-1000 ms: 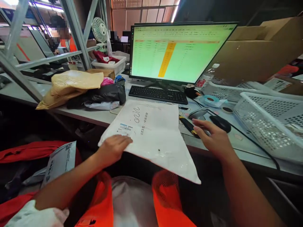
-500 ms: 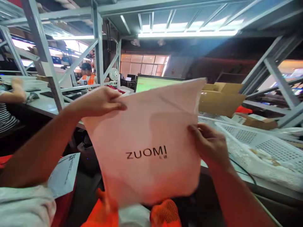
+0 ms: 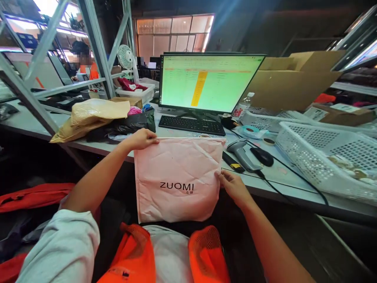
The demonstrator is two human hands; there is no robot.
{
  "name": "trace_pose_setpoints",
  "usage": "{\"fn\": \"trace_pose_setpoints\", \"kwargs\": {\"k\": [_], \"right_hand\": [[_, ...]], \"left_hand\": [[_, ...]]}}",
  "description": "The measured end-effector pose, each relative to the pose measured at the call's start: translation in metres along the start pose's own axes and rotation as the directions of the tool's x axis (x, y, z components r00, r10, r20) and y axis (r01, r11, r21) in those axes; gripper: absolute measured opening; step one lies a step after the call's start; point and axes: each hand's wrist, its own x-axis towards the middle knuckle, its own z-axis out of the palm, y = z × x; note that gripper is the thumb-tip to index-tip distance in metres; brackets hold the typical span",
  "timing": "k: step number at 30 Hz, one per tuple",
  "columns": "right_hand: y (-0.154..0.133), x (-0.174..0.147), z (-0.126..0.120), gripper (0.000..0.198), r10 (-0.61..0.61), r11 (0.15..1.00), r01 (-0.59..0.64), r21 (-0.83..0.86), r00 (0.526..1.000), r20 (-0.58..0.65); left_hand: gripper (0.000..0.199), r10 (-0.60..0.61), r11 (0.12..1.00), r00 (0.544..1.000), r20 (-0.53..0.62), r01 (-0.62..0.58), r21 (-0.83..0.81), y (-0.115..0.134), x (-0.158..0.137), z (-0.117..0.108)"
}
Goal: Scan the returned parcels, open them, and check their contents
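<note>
A pale pink bag [image 3: 176, 165] with "ZUOMI" printed on it hangs between my two hands, over the front edge of the desk. My left hand [image 3: 141, 139] pinches its upper left edge, fingers on the front. At the right side edge, my right hand [image 3: 231, 184] grips the bag between thumb and fingers. The bag looks creased, its lower right corner rounded. What it contains, if anything, is hidden. Just beyond its right side lie a grey barcode scanner [image 3: 243, 155] and a black cutter-like tool with a yellow label [image 3: 234, 162].
Behind the bag stand a keyboard [image 3: 191, 125] and a lit monitor [image 3: 209, 82]. Plastic packages [image 3: 97, 114] are piled left. At right are a black mouse [image 3: 262, 156], a white basket [image 3: 324, 153] and a large cardboard box [image 3: 282, 84]. A person [image 3: 85, 65] sits far left.
The bag has been lowered and moved away from my head, with both hands still holding it. My view has tilted down, bringing the keyboard, scanner and packages into sight.
</note>
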Motion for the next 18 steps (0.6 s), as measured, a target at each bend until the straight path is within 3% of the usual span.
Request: {"fn": "trace_pose_setpoints", "kwargs": {"k": [3,5,7,10,13,16,18], "right_hand": [[0.010,0.009,-0.022,0.047,-0.065,0.943,-0.003,-0.334,0.979,-0.193],[0.013,0.017,-0.034,0.046,-0.224,0.785,0.002,-0.620,0.934,-0.280],[0.013,0.028,-0.038,0.048,-0.300,0.628,0.012,-0.778,0.926,-0.228],[0.013,0.049,-0.034,0.054,-0.229,0.489,0.004,-0.872,0.965,-0.124],[0.012,0.074,-0.026,0.059,-0.126,0.409,-0.049,-0.911,0.986,-0.110],[0.007,0.095,-0.025,0.059,-0.054,0.361,-0.108,-0.926,0.989,-0.136],[-0.006,0.101,-0.026,0.056,-0.051,0.381,-0.151,-0.912,0.982,-0.184]], "left_hand": [[0.039,0.005,0.996,1.000,-0.010,-0.004,0.085,-0.009,0.022,0.015],[0.039,-0.016,0.990,1.000,-0.007,0.017,0.139,-0.016,0.034,0.022],[0.038,-0.051,0.982,0.998,0.022,0.046,0.186,-0.024,0.044,0.028],[0.038,-0.115,0.959,0.993,0.037,0.101,0.264,-0.030,0.054,0.040],[0.045,-0.217,0.909,0.975,-0.052,0.221,0.354,-0.030,0.055,0.051],[0.049,-0.254,0.896,0.959,-0.122,0.281,0.343,-0.035,0.050,0.060],[0.042,-0.217,0.945,0.966,-0.138,0.243,0.220,-0.047,0.045,0.066]]}}
